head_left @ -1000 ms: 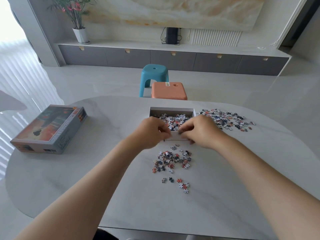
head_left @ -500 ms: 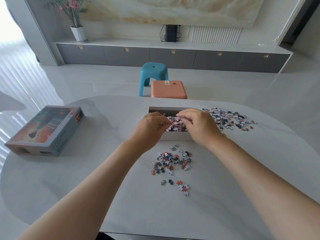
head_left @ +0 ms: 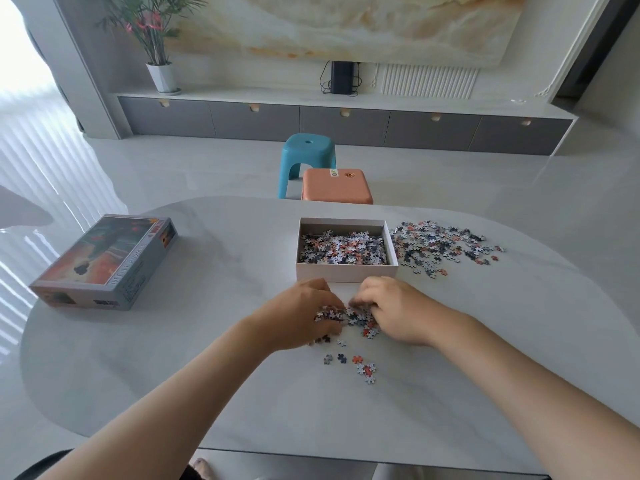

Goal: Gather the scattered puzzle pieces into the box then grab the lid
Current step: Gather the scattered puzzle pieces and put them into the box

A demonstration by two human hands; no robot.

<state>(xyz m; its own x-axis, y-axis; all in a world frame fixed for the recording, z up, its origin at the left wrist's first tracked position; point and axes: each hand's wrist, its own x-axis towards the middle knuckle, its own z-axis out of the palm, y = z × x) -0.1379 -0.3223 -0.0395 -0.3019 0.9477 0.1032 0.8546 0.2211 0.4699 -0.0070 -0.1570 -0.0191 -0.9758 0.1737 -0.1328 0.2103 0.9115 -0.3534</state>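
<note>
A white open box (head_left: 346,271) stands mid-table with many puzzle pieces inside. Just in front of it, my left hand (head_left: 298,315) and my right hand (head_left: 398,310) rest on the table, cupped from both sides around a small heap of puzzle pieces (head_left: 349,317); the fingers curl onto the pieces. A few loose pieces (head_left: 363,367) lie nearer to me. A larger scatter of pieces (head_left: 443,242) spreads to the right of the box. The printed lid (head_left: 104,261) lies at the table's left side.
The pale oval table (head_left: 173,375) ends close beyond the box. Behind it stand an orange stool (head_left: 336,190) and a blue stool (head_left: 306,157). A low grey cabinet runs along the far wall, with a potted plant (head_left: 156,46) on its left end.
Both hands have left the box and come back toward me, down onto the heap of pieces in front of it. The view has tilted so the box shows fully.
</note>
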